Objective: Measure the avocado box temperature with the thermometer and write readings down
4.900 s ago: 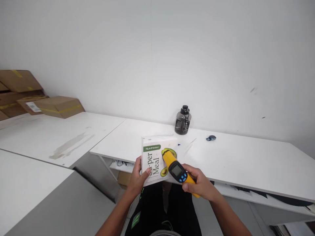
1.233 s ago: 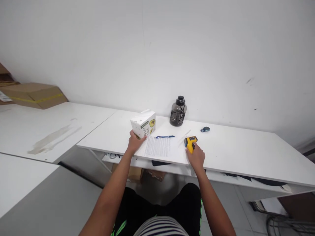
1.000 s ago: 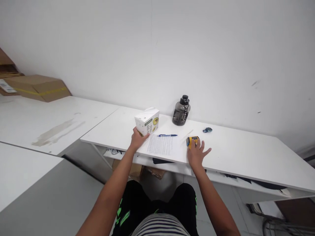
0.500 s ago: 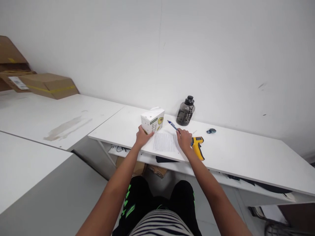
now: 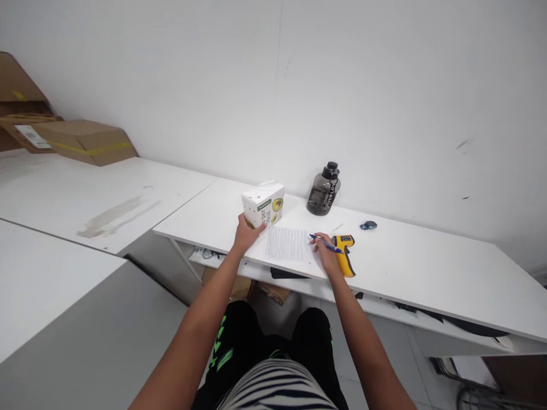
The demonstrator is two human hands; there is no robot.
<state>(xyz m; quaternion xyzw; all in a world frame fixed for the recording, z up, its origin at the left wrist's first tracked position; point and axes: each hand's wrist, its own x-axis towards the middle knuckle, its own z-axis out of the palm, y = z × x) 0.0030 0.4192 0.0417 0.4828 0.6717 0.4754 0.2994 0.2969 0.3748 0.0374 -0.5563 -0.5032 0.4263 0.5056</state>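
Note:
My left hand (image 5: pixel 247 232) is closed around the lower near corner of a white box (image 5: pixel 260 206) printed with avocado pictures. Between the fingers of my right hand (image 5: pixel 323 249) is a blue pen (image 5: pixel 327 244), slanting with one end at the right edge of a sheet of paper (image 5: pixel 288 244). Rows of small print or writing cover the sheet, too small to read. It lies flat on the white table (image 5: pixel 410 256), just right of the box. A yellow-and-black infrared thermometer (image 5: pixel 345 256) rests right beside my right hand.
A dark translucent water bottle (image 5: pixel 323 192) stands behind the paper, near the wall. Farther right lies a small dark object (image 5: pixel 368 225). Cardboard boxes (image 5: pixel 92 139) sit on the table at far left. Beneath the tabletop runs a shelf (image 5: pixel 252 271) with things on it.
My right hand has turned and lowered beside the paper. The pen has swung round from pointing up and left to lying across my fingers. My left hand keeps its hold on the box.

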